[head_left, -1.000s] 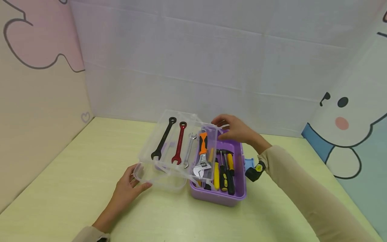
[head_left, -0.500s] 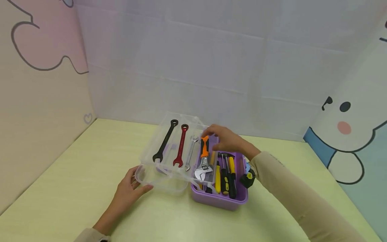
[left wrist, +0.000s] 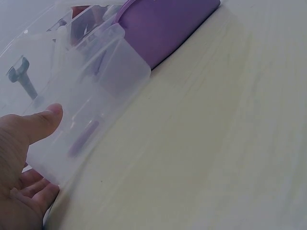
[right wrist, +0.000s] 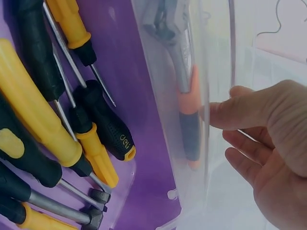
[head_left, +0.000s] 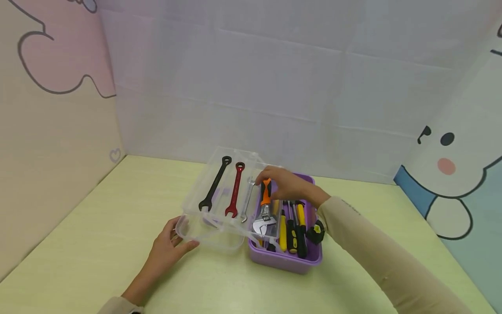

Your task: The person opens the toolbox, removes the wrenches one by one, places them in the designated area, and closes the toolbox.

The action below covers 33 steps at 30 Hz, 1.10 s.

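Note:
My left hand (head_left: pixel 167 246) holds the left front corner of the clear plastic lid (left wrist: pixel 110 110) of a toolbox, thumb on one side, fingers round the edge. Above the lid sits a clear tray (head_left: pixel 192 201) with a black wrench (head_left: pixel 215 183), a red wrench (head_left: pixel 236 189) and a small silver wrench (head_left: pixel 247 200). At its right end lies an adjustable wrench (head_left: pixel 266 198) with an orange and black handle. My right hand (head_left: pixel 288 185) reaches over that handle, fingers spread either side; in the right wrist view the thumb (right wrist: pixel 240 112) is right at the tray's wall.
The purple toolbox base (head_left: pixel 284 262) stands right, partly under the tray. Inside are a yellow-handled tool (head_left: pixel 283 231), several screwdrivers (right wrist: pixel 105 120) and a hammer (right wrist: pixel 93 211). A black tape measure (head_left: pixel 315 232) appears by my right sleeve. A cloth wall (head_left: pixel 235 87) closes off the table's back.
My right hand has moved left and slightly nearer, from the tray's back right corner to over the adjustable wrench's handle. My left hand has stayed at the lid.

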{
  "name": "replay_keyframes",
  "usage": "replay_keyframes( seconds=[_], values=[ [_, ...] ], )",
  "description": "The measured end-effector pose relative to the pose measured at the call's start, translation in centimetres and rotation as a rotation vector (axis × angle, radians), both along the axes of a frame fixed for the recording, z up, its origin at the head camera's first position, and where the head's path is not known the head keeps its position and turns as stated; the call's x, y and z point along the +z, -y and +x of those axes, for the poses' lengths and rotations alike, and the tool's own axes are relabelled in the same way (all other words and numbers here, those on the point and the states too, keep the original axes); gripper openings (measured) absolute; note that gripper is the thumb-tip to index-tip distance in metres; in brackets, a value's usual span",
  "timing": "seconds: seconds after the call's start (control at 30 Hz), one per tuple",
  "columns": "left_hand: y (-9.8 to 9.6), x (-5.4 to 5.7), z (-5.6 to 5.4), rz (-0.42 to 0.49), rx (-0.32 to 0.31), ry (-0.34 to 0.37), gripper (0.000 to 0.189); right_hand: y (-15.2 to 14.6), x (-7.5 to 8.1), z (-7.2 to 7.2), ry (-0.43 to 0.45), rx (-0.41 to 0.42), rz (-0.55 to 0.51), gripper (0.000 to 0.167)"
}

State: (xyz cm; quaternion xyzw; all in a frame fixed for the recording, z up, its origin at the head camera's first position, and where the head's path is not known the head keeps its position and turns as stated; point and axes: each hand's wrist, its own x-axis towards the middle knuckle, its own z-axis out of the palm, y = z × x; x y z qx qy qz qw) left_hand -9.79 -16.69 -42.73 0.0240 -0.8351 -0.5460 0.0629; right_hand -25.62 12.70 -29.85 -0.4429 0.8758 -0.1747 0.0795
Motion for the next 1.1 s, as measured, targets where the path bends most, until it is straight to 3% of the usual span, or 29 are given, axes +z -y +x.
replay_keyframes(
  seconds=[0.37, 0.57, 1.1],
  values=[
    [-0.19, -0.50, -0.07, -0.003, -0.002, -0.013, 0.075, 0.13, -0.73, -0.21, -0.055, 0.071, 0.135, 0.038],
    [-0.40, -0.56, -0.21, -0.005, -0.003, -0.018, 0.074, 0.36, -1.01, 0.00, -0.046, 0.069, 0.218, 0.045],
    [-0.43, -0.47, -0.05, -0.004, -0.002, -0.033, 0.074, 0.88, -0.63, 0.07, -0.135, 0.149, 0.316, 0.039]
  ],
)
